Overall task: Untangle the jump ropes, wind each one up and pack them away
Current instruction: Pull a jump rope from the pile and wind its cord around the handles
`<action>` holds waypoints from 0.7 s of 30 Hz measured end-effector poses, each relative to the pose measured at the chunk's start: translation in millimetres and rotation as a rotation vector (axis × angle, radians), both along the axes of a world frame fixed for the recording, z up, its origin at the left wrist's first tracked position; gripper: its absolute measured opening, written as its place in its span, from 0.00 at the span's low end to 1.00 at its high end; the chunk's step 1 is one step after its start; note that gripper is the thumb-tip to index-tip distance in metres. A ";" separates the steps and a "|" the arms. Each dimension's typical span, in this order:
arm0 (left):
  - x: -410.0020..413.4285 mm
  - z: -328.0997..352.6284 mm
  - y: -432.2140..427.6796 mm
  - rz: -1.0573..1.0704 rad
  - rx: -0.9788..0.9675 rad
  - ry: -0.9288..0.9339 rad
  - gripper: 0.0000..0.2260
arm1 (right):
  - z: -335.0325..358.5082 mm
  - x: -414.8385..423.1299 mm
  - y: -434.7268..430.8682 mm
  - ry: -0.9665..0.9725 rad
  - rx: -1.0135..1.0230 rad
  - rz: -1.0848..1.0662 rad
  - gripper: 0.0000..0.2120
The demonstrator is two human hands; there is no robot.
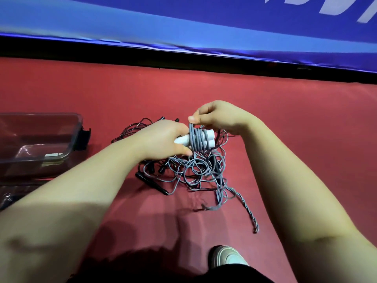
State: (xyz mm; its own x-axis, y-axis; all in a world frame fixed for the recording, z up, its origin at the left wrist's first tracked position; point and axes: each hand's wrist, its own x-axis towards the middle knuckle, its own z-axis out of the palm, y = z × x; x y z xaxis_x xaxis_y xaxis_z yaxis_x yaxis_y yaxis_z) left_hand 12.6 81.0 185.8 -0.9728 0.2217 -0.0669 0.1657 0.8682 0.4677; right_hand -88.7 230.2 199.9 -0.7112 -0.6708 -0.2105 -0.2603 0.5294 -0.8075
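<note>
Sneaker toe and two bare forearms fill the bottom of my remote feed. Above them, jump ropes lie heaped on a red floor. At far left a clear plastic box stands open, near the heap but not touching it. The left hand is clenched round a pair of white handles held side by side above the pile, with several turns of the grey jump rope wound tightly about them. Just beside it, the right hand pinches that rope between thumb and fingers over the wrap. Below, the unwound grey length sprawls in loose loops, mixed with thin dark cords and a black handle. At right it trails off in a twisted tail. I judge the rope light, limp and a little springy, and likely to slide on the smooth plastic. The rigid handles make the sure grip. The cord is best pinched close to the wrap and kept taut.
</note>
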 end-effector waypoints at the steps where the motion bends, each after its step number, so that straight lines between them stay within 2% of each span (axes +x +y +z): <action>1: -0.5 1.4 -0.2 0.021 0.024 0.027 0.15 | -8.9 -2.8 3.8 -0.109 -0.078 -0.034 0.09; 4: -0.6 3.3 -0.1 0.125 0.118 0.055 0.16 | -36.3 -3.8 8.4 -0.264 -0.147 -0.068 0.03; 8: -0.2 -1.9 -3.8 0.208 0.228 0.032 0.24 | -63.8 7.1 -1.6 -0.356 -0.166 -0.074 0.11; 10: -0.2 -1.9 -6.4 0.238 0.304 0.029 0.17 | -71.9 11.8 -6.1 -0.380 -0.206 -0.085 0.13; 13: -1.4 -1.5 -13.3 0.366 0.595 -0.014 0.07 | -80.7 17.9 -6.4 -0.337 -0.268 -0.088 0.15; 16: -3.6 -1.1 -26.4 0.529 0.840 -0.050 0.06 | -96.0 21.9 3.2 -0.284 -0.337 -0.106 0.13; 18: -4.2 -2.2 -35.2 0.609 0.950 -0.057 0.05 | -108.4 24.8 12.4 -0.361 -0.335 -0.063 0.14; 21: -3.0 -7.9 -43.8 0.670 1.005 -0.074 0.03 | -121.6 21.2 27.4 -0.491 -0.259 -0.059 0.14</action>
